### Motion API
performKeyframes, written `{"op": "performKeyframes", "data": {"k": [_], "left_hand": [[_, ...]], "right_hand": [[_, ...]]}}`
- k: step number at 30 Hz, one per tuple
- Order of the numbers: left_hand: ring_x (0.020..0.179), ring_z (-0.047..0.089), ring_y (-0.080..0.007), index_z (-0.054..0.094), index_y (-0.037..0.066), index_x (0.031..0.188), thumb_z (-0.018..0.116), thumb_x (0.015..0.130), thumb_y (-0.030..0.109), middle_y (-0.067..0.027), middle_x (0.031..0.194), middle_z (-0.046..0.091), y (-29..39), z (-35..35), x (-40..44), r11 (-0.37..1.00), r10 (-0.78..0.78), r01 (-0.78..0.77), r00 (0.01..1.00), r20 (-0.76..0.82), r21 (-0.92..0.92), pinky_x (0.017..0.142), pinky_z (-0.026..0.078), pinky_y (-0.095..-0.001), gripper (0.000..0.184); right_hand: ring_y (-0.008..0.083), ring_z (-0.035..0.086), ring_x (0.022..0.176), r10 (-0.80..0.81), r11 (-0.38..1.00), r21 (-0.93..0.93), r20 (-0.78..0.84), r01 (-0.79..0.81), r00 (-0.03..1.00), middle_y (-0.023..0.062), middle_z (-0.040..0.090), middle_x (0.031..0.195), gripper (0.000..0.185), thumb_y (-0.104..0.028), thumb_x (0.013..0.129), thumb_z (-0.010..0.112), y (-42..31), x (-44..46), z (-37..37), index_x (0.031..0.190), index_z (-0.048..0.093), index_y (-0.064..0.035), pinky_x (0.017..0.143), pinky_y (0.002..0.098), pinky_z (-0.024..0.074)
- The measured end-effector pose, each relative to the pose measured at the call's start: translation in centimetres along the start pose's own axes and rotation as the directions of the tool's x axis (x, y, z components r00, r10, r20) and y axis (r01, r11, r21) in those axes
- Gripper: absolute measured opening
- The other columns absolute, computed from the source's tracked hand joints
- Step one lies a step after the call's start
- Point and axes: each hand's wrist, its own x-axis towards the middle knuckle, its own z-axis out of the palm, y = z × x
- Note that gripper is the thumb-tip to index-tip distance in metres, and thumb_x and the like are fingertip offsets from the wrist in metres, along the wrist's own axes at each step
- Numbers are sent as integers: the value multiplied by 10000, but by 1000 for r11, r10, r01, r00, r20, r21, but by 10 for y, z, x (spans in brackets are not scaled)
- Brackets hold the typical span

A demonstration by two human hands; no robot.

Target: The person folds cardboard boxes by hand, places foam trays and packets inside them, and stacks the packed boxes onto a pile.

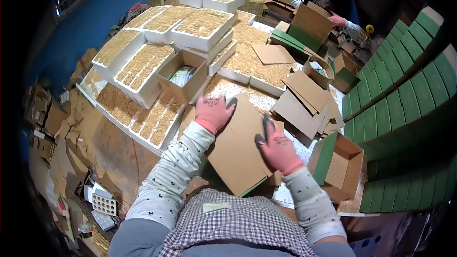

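A brown cardboard piece (240, 150) with a green lower edge lies tilted in front of me; whether it is a flat sheet or a box is unclear. My left hand (213, 112), in a pink glove with dark fingertips, grips its upper left edge. On its right side is my right hand (280, 150), gloved alike, with thumb and a finger parted along the edge. Just beyond my left hand stands an open cardboard box (182, 75) with printed packets inside. Nearest my right hand are loose cardboard sheets (304, 109) and an open green-sided box (336, 166).
White foam trays (202, 28) filled with light brown grains are stacked at the far left. Green boxes (404, 90) form tall rows on the right. A co-worker (328, 0) in pink gloves holds a box across the table. Cardboard scraps and an egg tray (104, 203) lie lower left.
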Motion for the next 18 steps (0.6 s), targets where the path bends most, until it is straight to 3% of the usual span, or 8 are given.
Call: {"op": "performKeyframes", "data": {"k": [1,2,6,8,11,15,17,18], "left_hand": [[955,582,-322,599,50,1019,557,805,455,-137,957,646,4,-29,-8,978,-105,139,971,215,-152,887,401,-457,460],[976,576,-331,600,41,1026,530,814,467,-152,983,641,-4,-44,-20,956,18,-4,999,43,-293,893,403,-463,480],[1044,564,-316,589,-27,1020,401,904,292,-185,1051,616,-53,-77,-58,607,103,-609,697,-709,-510,967,378,-434,388],[1037,561,-259,589,-41,1026,361,948,309,-162,1038,621,-64,-55,-71,177,-237,-286,916,-323,-942,970,372,-378,425],[1132,503,-250,543,-47,1150,423,951,352,-188,1171,560,-123,-4,-72,434,-108,-132,974,-197,-891,1027,314,-340,462],[1312,292,-348,179,61,1434,526,904,242,-247,1417,271,-235,19,-31,648,-684,92,506,-525,-756,1067,280,-422,659],[1314,283,-365,97,90,1456,573,876,336,-263,1424,255,-311,40,6,545,-839,835,543,-42,-76,1078,254,-431,789],[1310,292,-358,82,99,1458,590,862,345,-260,1425,253,-318,43,18,451,-877,744,473,-87,-493,1073,262,-426,820]], "right_hand": [[365,553,914,147,937,284,211,-205,966,223,549,1029,492,-254,873,512,5,-3,-15,1273,418,16,814,418,454],[391,562,908,-264,963,3,193,269,945,255,556,1022,383,-181,901,463,65,-6,1,1216,461,37,808,425,463],[209,591,889,403,405,811,257,-423,878,147,593,1065,402,-225,777,676,58,-13,-79,1063,564,33,728,365,484],[179,574,695,106,751,599,-523,277,846,81,590,794,534,-351,502,855,47,-33,-53,857,625,-25,646,306,465],[242,604,702,-255,942,-118,357,315,899,44,606,695,362,-338,507,815,13,2,-37,717,611,-125,668,348,462],[214,609,708,-267,953,-44,348,300,899,8,629,718,302,-335,576,785,20,14,-2,763,639,-148,666,338,466],[213,609,714,-289,944,-53,340,325,895,4,632,733,312,-340,579,783,11,17,-3,796,650,-157,666,337,470],[211,610,721,-270,953,-33,361,301,893,4,635,743,323,-344,581,782,11,18,-2,816,653,-163,673,333,471]]}}
